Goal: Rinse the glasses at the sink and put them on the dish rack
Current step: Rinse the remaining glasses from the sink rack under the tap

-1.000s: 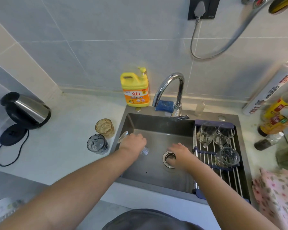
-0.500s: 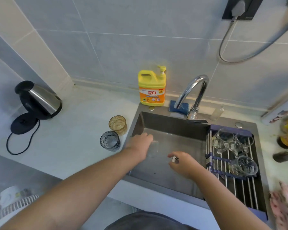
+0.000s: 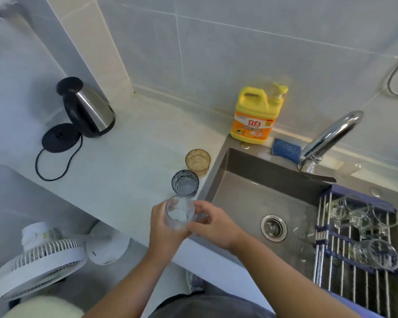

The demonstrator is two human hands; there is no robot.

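A clear ribbed glass point(image 3: 179, 213) is held upright over the counter's front edge, left of the sink point(image 3: 244, 198). My left hand point(image 3: 164, 230) is wrapped around it from below and my right hand point(image 3: 213, 222) touches its right side. A dark grey glass point(image 3: 185, 182) and an amber glass point(image 3: 198, 162) stand on the counter beside the sink's left rim. The dish rack point(image 3: 345, 255) lies across the sink's right part with several clear glasses point(image 3: 377, 253) on it. The tap point(image 3: 329, 138) curves over the sink's back.
A yellow detergent bottle point(image 3: 256, 115) and a blue sponge point(image 3: 286, 149) sit behind the sink. A steel kettle point(image 3: 85, 109) stands next to its base point(image 3: 60, 137) at the far left. A white fan point(image 3: 39, 265) is below the counter. The drain point(image 3: 274, 227) is in the sink's floor.
Both hands have come out of the sink basin to its left front corner, and the clear glass is now upright between them. The view has swung to the left.
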